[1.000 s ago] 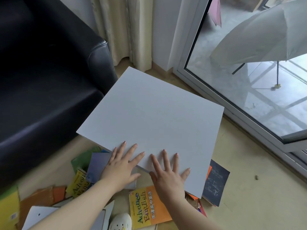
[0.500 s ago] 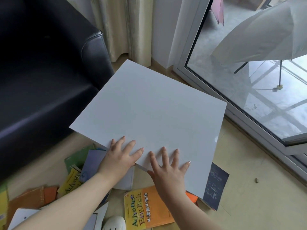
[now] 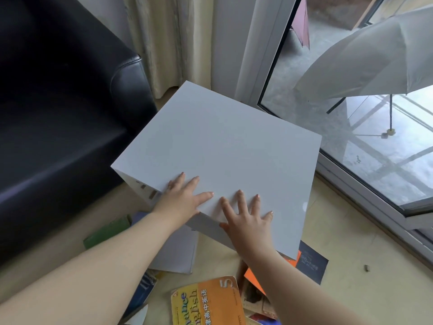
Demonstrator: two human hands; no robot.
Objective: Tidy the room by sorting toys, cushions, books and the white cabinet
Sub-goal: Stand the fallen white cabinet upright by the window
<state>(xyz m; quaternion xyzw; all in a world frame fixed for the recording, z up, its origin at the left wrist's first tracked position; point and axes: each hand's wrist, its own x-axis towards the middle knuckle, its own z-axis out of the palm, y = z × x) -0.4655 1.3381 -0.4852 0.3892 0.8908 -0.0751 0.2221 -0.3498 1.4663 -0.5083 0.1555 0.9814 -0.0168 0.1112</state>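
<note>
A white cabinet sits on the floor between a black sofa and a glass door, its far corner near a curtain. Its top panel lies directly under both sets of fingers. The left hand and right hand rest palm-down side by side at the panel's near edge, fingers spread and straight, forearms reaching forward. The panel is plain, smooth and glossy, seen at an angle. Books lie scattered on the floor below the arms.
</note>
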